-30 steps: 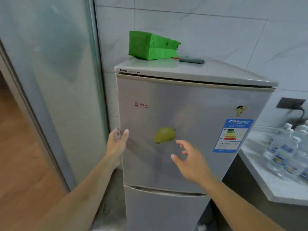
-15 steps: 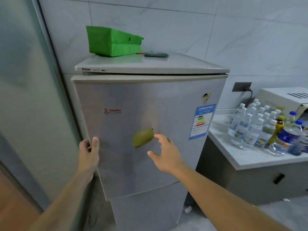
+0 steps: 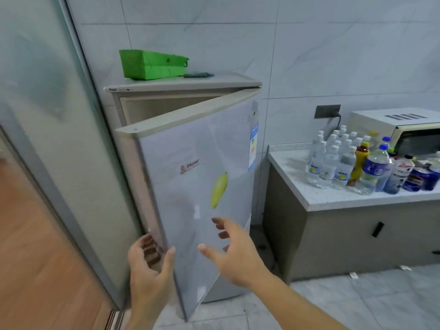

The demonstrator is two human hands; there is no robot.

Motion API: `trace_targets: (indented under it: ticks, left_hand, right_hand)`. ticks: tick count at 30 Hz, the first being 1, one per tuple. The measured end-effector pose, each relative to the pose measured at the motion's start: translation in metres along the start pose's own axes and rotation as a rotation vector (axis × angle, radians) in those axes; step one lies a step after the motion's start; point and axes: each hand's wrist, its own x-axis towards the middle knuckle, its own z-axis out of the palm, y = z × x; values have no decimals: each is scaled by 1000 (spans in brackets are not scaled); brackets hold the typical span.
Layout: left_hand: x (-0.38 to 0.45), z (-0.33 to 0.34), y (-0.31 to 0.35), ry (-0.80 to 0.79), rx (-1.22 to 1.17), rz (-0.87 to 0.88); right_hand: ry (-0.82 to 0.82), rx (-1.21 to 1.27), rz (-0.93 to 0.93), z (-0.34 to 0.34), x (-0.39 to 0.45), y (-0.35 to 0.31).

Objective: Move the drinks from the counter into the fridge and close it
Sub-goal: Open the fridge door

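A silver fridge (image 3: pixel 181 88) stands against the tiled wall. Its upper door (image 3: pixel 190 186) is swung partly outward, hinged on the right, and carries a yellow-green fruit magnet. My left hand (image 3: pixel 148 263) grips the door's free left edge, fingers curled behind it and thumb on the front. My right hand (image 3: pixel 234 253) hovers just in front of the door face with fingers spread, holding nothing. Several drinks (image 3: pixel 357 163), mostly clear water bottles plus a yellow bottle and blue-labelled ones, stand on the white counter (image 3: pixel 297 179) to the right.
A green paper bag (image 3: pixel 150 64) lies on the fridge top. A frosted glass sliding door (image 3: pixel 47 139) flanks the fridge on the left. A cream microwave (image 3: pixel 404 126) sits behind the drinks. A grey cabinet (image 3: pixel 357 239) sits below the counter; tiled floor lies in front.
The upper fridge door, shut before, has swung open toward me with my left hand on its left edge. My right hand has dropped lower on the door face. The view has shifted right.
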Motion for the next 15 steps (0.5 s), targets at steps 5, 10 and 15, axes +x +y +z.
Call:
trace_targets:
  ticks: [5, 10, 15]
  left_hand:
    - [-107, 32, 51, -324, -92, 70]
    - [-150, 74, 94, -606, -5, 15]
    - [-164, 109, 113, -584, -1, 28]
  right_hand:
    - [89, 31, -15, -34, -86, 19]
    - [370, 158, 104, -96, -121, 45]
    - [637, 213, 204, -167, -120, 88]
